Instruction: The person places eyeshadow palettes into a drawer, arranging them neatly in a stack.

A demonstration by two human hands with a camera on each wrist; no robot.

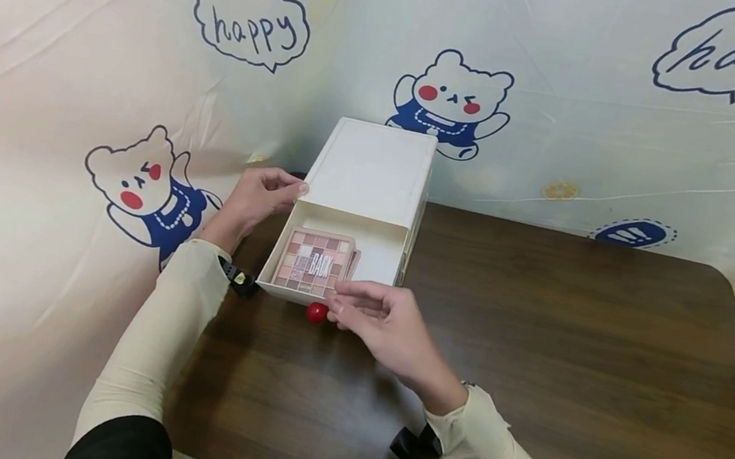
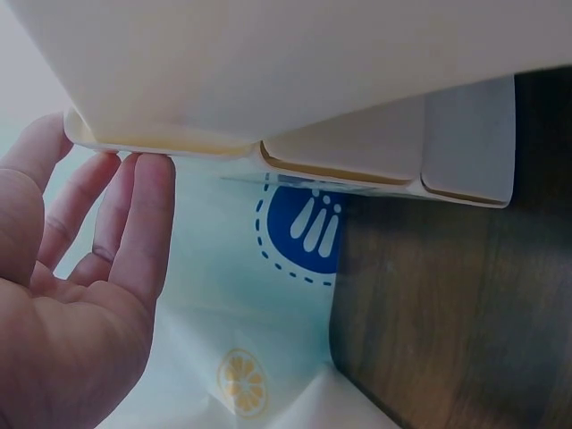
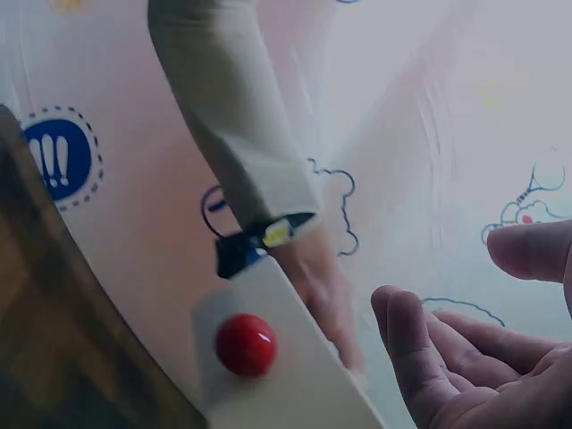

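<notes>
A white drawer box (image 1: 369, 171) stands at the table's back edge, its drawer (image 1: 383, 255) pulled out toward me. Inside on the left lies an eyeshadow palette (image 1: 313, 263) with a grid of pinkish pans and "BACK" lettering; part of another flat item shows beneath it. My left hand (image 1: 257, 202) holds the box's left side near the front, with thumb and fingertips at its edge in the left wrist view. Beside the drawer's round red knob (image 3: 246, 345) is my right hand (image 3: 483, 357), thumb apart from the bent fingers and nothing between them.
The dark wooden table (image 1: 569, 352) stretches to the right of the box. Behind and left hangs a pale curtain (image 1: 359, 40) printed with bears and "happy" bubbles. Black straps with small devices sit on both wrists.
</notes>
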